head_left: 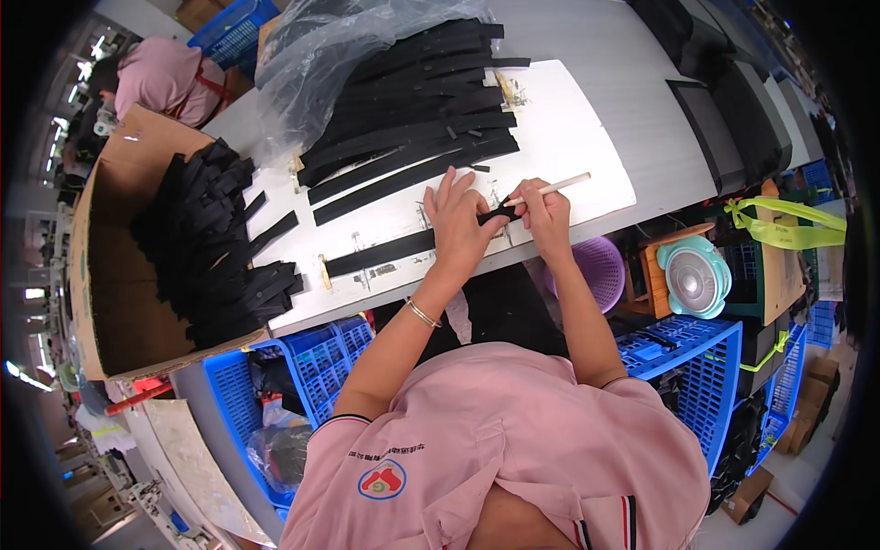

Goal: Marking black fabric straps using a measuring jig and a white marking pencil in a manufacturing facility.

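A long black fabric strip (385,251) lies along the near edge of a white board (587,119). Over its right part is my left hand (456,225), thumb and index finger closed on the strip near its end, other fingers raised and spread. My right hand (543,218) is closed around a thin white pencil-like marker (568,182), its lower tip close to the strip's end beside my left thumb. Whether the tip touches the fabric is hidden by my fingers. Beyond my hands, several similar black strips (412,101) lie in rows across the board.
Clear plastic sheeting (321,64) covers part of the strips. At left, a cardboard box (115,266) holds a heap of black pieces (206,238). Blue crates (330,357), a purple basket (600,270) and a turquoise fan (694,278) stand below the table. Another person (165,78) sits far left.
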Demonstrator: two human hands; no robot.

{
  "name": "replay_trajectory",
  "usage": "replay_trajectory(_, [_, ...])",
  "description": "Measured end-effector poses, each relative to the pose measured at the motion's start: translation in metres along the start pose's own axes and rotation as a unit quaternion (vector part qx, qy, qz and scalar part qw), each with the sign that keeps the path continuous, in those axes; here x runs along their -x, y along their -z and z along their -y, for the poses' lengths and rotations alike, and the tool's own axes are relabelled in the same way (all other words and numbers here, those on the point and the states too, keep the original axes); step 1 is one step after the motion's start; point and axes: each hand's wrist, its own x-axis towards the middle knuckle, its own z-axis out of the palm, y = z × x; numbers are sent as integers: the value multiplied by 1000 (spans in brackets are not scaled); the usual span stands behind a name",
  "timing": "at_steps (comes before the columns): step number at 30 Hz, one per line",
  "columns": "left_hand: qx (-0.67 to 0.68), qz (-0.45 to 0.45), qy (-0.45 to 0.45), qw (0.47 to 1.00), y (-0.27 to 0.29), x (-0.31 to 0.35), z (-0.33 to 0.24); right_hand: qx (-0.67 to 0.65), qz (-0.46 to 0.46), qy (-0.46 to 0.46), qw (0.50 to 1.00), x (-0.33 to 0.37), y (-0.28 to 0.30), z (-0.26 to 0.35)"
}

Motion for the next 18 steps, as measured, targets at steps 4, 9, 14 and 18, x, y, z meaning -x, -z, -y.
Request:
replay_trajectory(4, [23,-2,-15,1000,-4,1,-1,2,0,-6,1000,0,0,1])
replay_trajectory(9, [-45,13,-42,998,-2,2,-2,3,1,-1,1000,0,0,-2])
replay_trajectory(14, [-108,-19,-49,993,9,9,0,35,7,26,999,3,-4,3])
replay_trajectory(18, [-61,-107,-30,992,7,13,0,63,11,47,997,2,-2,0])
